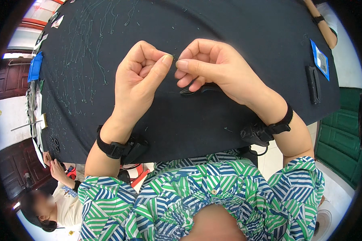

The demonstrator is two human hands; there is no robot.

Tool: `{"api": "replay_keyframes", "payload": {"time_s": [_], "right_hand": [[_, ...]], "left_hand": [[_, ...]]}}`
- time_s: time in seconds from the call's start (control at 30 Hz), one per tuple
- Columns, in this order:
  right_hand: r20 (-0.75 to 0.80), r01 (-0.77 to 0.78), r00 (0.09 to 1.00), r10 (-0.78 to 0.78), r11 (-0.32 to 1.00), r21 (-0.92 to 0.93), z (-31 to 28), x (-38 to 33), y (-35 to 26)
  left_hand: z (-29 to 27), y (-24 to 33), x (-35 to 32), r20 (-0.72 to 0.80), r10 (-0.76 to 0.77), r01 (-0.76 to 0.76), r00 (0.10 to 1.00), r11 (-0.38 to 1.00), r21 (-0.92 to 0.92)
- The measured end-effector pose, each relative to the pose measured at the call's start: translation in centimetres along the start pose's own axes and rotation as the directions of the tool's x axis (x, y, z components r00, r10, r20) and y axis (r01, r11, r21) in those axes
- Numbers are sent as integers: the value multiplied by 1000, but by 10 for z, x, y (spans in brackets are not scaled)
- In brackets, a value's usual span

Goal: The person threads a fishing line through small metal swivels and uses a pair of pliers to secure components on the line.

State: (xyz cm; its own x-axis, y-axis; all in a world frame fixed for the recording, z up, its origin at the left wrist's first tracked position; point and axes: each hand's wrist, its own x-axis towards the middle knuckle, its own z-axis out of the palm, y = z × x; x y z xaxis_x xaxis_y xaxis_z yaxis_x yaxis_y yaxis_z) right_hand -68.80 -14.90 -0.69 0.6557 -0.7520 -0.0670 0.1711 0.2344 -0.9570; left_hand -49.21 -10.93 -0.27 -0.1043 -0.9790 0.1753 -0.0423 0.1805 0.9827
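Note:
Both hands are raised over a black cloth [181, 124], close together with a small gap between their fingertips. My left hand [138, 76] is closed in a pinch, thumb against forefinger, with a tiny dark green bit that looks like thread [173, 56] at the tips. Opposite it, my right hand [213, 66] also pinches thumb to forefinger, its other fingers curled; what it holds is too small to make out. Below the right fingers lies a dark tool with a curved loop [189, 92], partly hidden by the hand. Thin green knotted threads [96, 52] are spread across the cloth at the left.
A blue-edged packet [319, 60] and a long black case [313, 85] lie at the right. Dark scissors [55, 144] and a blue packet [35, 67] are along the left edge. One person [56, 201] works at lower left; another person's arm [323, 24] reaches in at upper right.

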Motion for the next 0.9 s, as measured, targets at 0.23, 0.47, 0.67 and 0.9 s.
{"api": "replay_keyframes", "payload": {"time_s": [0.23,0.47,0.67,0.9], "right_hand": [[-33,166,983,-183,944,-286,4,-1,4],[17,349,880,-474,623,-700,6,-5,-5],[248,468,718,-650,187,-864,-4,1,-15],[120,407,890,-440,650,-642,-19,6,-9]], "left_hand": [[2,2,0,-4,3,-3,1000,1000,16],[3,-2,0,-25,9,-8,1000,1000,21],[5,8,-1,61,-28,14,998,974,224],[5,10,-2,169,14,-62,986,957,283]]}}
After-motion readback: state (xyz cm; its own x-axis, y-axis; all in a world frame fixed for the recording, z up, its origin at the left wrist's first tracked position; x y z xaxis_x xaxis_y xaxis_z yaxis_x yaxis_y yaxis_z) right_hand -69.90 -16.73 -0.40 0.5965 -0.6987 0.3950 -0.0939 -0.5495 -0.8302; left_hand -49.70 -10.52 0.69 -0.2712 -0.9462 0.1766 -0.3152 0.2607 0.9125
